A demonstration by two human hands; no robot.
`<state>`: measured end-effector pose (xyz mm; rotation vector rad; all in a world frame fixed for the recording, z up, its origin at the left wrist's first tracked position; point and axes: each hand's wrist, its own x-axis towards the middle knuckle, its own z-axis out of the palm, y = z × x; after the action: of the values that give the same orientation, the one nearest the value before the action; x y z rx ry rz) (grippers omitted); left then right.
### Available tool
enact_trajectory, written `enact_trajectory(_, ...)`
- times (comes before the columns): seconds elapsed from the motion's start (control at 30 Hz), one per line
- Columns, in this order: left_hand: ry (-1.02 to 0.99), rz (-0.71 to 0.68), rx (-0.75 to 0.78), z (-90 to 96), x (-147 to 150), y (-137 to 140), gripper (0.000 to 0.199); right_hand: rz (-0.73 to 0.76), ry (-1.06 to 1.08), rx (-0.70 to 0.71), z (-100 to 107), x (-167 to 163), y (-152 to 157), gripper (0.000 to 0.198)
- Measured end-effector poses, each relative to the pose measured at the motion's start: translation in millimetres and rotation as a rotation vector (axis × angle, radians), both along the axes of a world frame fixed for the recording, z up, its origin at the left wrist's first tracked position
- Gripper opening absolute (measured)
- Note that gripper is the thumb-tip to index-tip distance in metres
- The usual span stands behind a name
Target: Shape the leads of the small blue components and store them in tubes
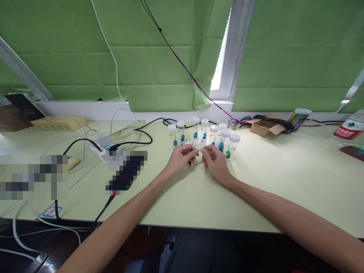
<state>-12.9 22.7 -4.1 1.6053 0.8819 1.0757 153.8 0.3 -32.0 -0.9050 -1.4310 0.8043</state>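
My left hand [182, 157] is closed in a pinch on a small piece with a black part [189, 163] and thin bent wire; the fingers hide most of it. Just to its right, my right hand [215, 161] is also pinched, its fingertips close to the left ones. Whatever it grips is too small to name. Around and behind both hands stand several clear vials with white caps, such as one at the left [172, 131] and one at the right [234, 140]. Blue or green pieces with thin wires show inside them, one being green [228, 153].
Left of the hands lie a blurred dark device [127, 172], a white power strip [109, 151] and tangled cables. Toward the back right are an open cardboard box [264, 127] with black cable, a can [300, 118] and a bottle [349, 127]. The table's front edge [204, 228] runs below my forearms.
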Motion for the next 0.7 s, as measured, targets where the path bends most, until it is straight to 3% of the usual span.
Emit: enact_trajectory(0.7, 0.016, -0.004, -0.013, -1.2, -0.5, 1.0, 0.032, -0.032, -0.073, 0.004, -1.1, 0.5, 1.6, 0.035)
